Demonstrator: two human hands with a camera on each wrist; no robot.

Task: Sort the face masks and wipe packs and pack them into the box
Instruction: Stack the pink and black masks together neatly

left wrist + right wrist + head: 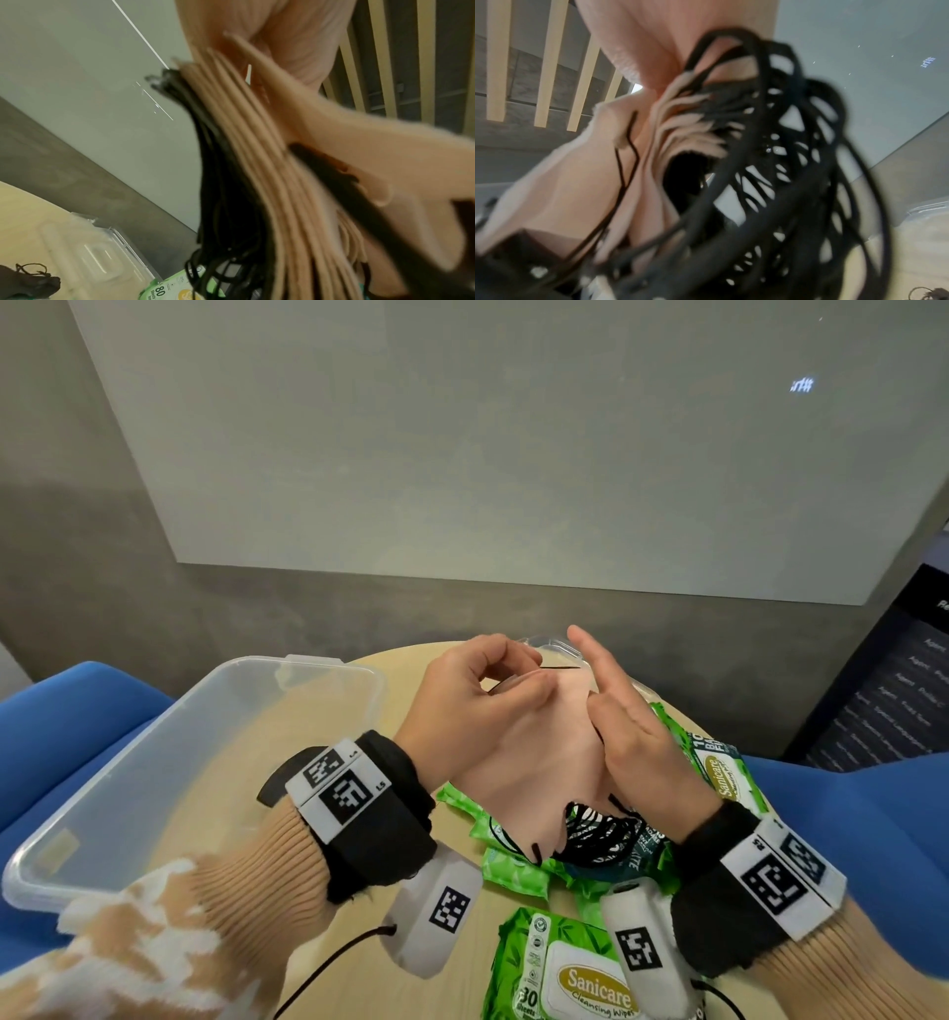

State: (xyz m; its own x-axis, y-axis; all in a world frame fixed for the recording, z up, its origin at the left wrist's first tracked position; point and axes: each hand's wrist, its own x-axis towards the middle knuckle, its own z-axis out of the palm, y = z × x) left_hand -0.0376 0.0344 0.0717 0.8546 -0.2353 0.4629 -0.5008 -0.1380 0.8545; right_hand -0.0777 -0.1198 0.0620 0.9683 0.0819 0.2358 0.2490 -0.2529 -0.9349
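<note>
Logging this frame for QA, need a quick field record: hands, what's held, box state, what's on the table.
left hand: pinches a black ear loop of the stack
right hand: fingers straight, pressed against the stack
held: stack of peach face masks
box: clear, open, nothing visible inside
table: green wipe packs beneath the hands

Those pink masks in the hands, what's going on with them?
A person holds a stack of pink face masks with black ear loops above a round table. The left hand grips the stack while the right hand presses against its side, fingers straight. Green wipe packs lie on the table below, and the clear plastic box to the left looks empty.
</note>
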